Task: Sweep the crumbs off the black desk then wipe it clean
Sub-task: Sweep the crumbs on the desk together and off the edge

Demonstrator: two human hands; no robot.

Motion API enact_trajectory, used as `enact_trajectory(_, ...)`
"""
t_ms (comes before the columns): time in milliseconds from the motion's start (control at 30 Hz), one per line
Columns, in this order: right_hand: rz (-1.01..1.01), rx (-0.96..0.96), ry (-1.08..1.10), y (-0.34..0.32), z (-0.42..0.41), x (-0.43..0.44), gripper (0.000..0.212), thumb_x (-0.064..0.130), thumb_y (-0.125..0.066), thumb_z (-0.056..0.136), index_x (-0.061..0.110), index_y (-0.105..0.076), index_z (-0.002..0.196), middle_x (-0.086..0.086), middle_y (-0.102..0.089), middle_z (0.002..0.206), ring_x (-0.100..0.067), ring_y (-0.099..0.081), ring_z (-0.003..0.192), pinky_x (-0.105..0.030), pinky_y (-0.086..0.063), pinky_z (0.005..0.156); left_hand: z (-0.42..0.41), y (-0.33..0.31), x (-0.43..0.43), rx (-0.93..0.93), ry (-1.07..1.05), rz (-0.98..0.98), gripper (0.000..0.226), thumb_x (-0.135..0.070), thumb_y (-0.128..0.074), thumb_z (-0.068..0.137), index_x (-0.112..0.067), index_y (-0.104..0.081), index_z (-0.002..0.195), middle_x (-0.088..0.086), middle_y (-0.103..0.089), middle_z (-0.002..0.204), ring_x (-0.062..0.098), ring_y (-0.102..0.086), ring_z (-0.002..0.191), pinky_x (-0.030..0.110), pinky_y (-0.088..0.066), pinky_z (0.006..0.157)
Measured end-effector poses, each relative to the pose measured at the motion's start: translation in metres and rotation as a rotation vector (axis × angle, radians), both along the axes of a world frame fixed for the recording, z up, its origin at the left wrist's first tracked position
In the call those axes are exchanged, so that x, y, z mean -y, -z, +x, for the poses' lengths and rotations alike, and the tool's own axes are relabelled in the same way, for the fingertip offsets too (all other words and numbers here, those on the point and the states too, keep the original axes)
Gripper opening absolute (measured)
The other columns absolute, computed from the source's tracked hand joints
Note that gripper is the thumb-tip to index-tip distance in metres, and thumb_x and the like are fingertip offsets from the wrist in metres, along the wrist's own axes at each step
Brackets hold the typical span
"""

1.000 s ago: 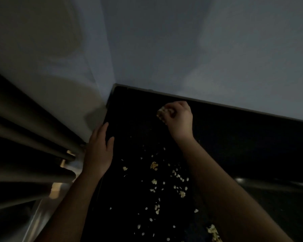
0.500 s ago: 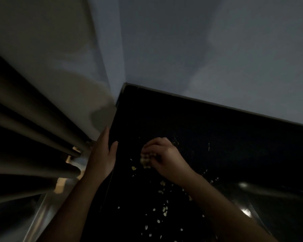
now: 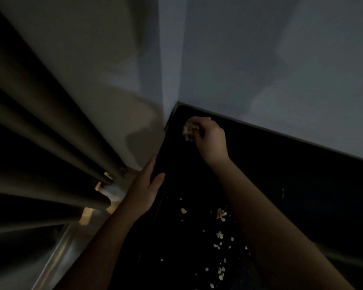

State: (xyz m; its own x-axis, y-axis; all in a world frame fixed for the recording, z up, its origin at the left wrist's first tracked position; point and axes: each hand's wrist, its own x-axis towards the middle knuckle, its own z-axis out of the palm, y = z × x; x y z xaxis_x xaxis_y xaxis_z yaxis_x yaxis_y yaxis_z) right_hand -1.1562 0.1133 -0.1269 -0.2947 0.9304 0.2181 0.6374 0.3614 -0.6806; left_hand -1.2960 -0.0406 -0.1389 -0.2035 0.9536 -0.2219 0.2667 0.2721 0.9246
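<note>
Many crumbs on the black desk?

Plenty, from where I sit at the feed: pale flecks scattered over the near part of the top, mostly between the two forearms, some right beside the right one.

And the hands?

The right hand is stretched out to the desk's far left corner, arm nearly straight, fingers curled round a pale wad. I see it low over the top, but in this gloom I can't tell whether it touches, or what the wad is made of. The left hand lies along the desk's left edge, fingers straight and together, pointing away, thumb spread onto the top. It grasps nothing.

What's around the desk?

A grey wall runs behind it and meets another at the corner. Heavy curtain folds hang at the left, with a small warm patch of light below them.
</note>
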Motion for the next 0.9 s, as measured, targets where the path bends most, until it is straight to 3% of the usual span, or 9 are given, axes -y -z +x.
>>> enact_trajectory(100, 0.003, 0.000, -0.251, -0.004, 0.012, 0.034, 0.041, -0.010, -0.058, 0.077, 0.010, -0.068, 0.111, -0.004, -0.068, 0.114, -0.017, -0.059, 0.105, -0.010, -0.037, 0.093, -0.006, 0.007, -0.003, 0.073, 0.006, -0.048, 0.051, -0.017, -0.046, 0.099, -0.027, -0.028, 0.146, -0.020, -0.036, 0.139, -0.009, -0.033, 0.127, 0.010, -0.027, 0.104)
enact_trajectory(167, -0.040, 0.010, -0.383, -0.009, 0.026, 0.055, 0.044, -0.010, -0.058, 0.074, 0.014, -0.068, 0.110, 0.002, -0.067, 0.116, -0.010, -0.058, 0.107, -0.014, -0.040, 0.095, -0.009, 0.010, -0.008, 0.090, -0.010, -0.042, 0.054, -0.026, -0.049, 0.097, -0.022, -0.030, 0.147, -0.014, -0.034, 0.145, -0.002, -0.033, 0.132, 0.006, -0.027, 0.102)
enact_trajectory(233, -0.099, -0.024, -0.441, -0.012, 0.036, 0.060, 0.044, -0.012, -0.058, 0.075, 0.015, -0.069, 0.108, 0.004, -0.067, 0.114, -0.006, -0.060, 0.107, -0.020, -0.045, 0.095, -0.010, 0.011, -0.017, 0.105, -0.046, -0.040, 0.051, -0.019, -0.049, 0.098, -0.017, -0.032, 0.146, -0.011, -0.035, 0.143, 0.000, -0.031, 0.132, -0.004, -0.026, 0.092)
enact_trajectory(467, -0.055, -0.203, -0.130, -0.010, -0.003, -0.022, 0.038, -0.008, -0.054, 0.079, 0.015, -0.071, 0.105, 0.000, -0.069, 0.110, -0.016, -0.065, 0.102, -0.037, -0.051, 0.094, -0.012, 0.017, -0.064, 0.184, -0.132, 0.032, 0.035, -0.011, -0.053, 0.096, -0.030, -0.044, 0.124, -0.014, -0.053, 0.122, 0.000, -0.047, 0.117, 0.013, -0.033, 0.095)
enact_trajectory(533, -0.059, -0.177, -0.120, -0.008, -0.018, -0.038, 0.034, -0.008, -0.055, 0.082, 0.012, -0.071, 0.105, -0.003, -0.069, 0.107, -0.017, -0.066, 0.098, -0.029, -0.051, 0.092, -0.012, 0.019, -0.071, 0.183, -0.139, 0.030, 0.033, -0.007, -0.049, 0.097, -0.033, -0.048, 0.116, -0.022, -0.056, 0.111, -0.005, -0.051, 0.108, 0.006, -0.036, 0.087)
enact_trajectory(600, -0.068, -0.147, -0.148, -0.007, -0.028, -0.048, 0.030, -0.008, -0.053, 0.085, 0.007, -0.069, 0.106, -0.006, -0.068, 0.102, -0.012, -0.064, 0.091, -0.009, -0.045, 0.085, -0.013, 0.024, -0.074, 0.216, -0.167, 0.028, 0.034, -0.006, -0.048, 0.097, -0.038, -0.052, 0.106, -0.025, -0.057, 0.105, -0.013, -0.055, 0.098, 0.005, -0.038, 0.085)
enact_trajectory(667, -0.031, -0.035, -0.211, -0.005, -0.034, -0.056, 0.030, -0.006, -0.052, 0.088, 0.004, -0.066, 0.112, -0.011, -0.066, 0.106, -0.016, -0.062, 0.094, -0.002, -0.037, 0.082, -0.015, 0.029, -0.075, 0.251, -0.191, 0.007, 0.028, -0.008, -0.050, 0.096, -0.034, -0.054, 0.108, -0.015, -0.060, 0.108, -0.004, -0.056, 0.103, 0.012, -0.039, 0.088)
enact_trajectory(800, -0.013, 0.155, -0.334, 0.000, -0.035, -0.067, 0.034, 0.003, -0.054, 0.090, 0.007, -0.059, 0.123, -0.015, -0.062, 0.120, -0.031, -0.058, 0.108, -0.027, -0.039, 0.094, -0.015, 0.033, -0.074, 0.298, -0.173, -0.028, 0.022, -0.013, -0.050, 0.097, -0.033, -0.060, 0.095, -0.018, -0.063, 0.096, -0.001, -0.058, 0.091, 0.005, -0.042, 0.079)
enact_trajectory(900, 0.018, 0.164, -0.392, -0.003, -0.035, -0.048, 0.027, 0.003, -0.054, 0.090, 0.010, -0.062, 0.115, -0.011, -0.064, 0.110, -0.029, -0.059, 0.102, -0.030, -0.041, 0.095, -0.013, 0.034, -0.069, 0.397, -0.223, -0.062, 0.020, -0.015, -0.054, 0.095, -0.034, -0.062, 0.093, -0.020, -0.066, 0.092, 0.004, -0.059, 0.095, 0.016, -0.043, 0.089)
